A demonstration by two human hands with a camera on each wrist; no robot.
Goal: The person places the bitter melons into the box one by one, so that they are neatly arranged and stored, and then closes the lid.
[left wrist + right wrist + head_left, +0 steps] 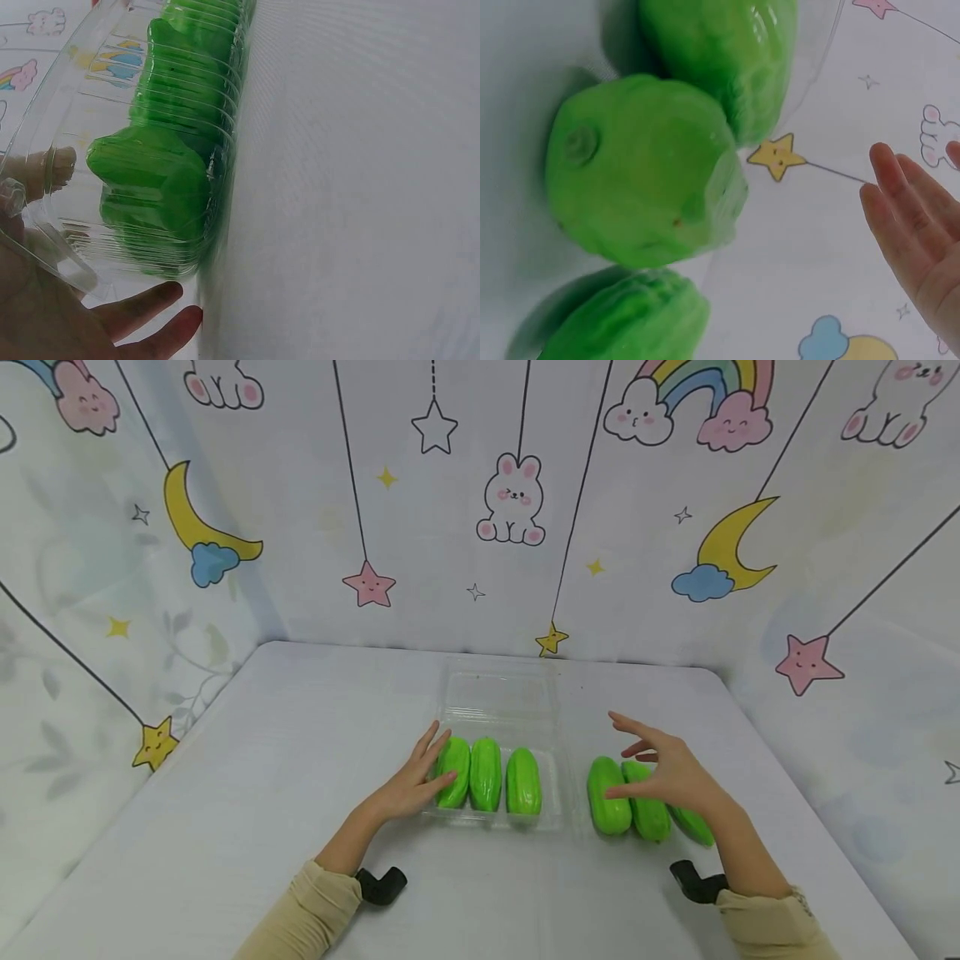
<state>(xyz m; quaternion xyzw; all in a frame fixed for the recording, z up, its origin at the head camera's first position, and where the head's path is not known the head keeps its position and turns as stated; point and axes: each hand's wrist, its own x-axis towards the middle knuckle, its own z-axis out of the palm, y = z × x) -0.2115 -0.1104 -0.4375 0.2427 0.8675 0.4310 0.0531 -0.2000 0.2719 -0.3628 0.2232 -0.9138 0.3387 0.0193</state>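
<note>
A clear plastic box with its lid laid back stands mid-table. Three bright green, cucumber-like vegetables lie side by side in it: a left one, a middle one and a right one. At the box's left wall is my left hand, fingers spread, the thumb reaching over the rim. Three more lie on the table to the right: a near one, a second one and a third one, partly hidden. Above them my right hand hovers, thumb and fingers apart, holding nothing.
A white cloth covers the table. Behind it hangs a backdrop printed with stars, moons and animals. Each wrist carries a black mount, the left mount and the right mount.
</note>
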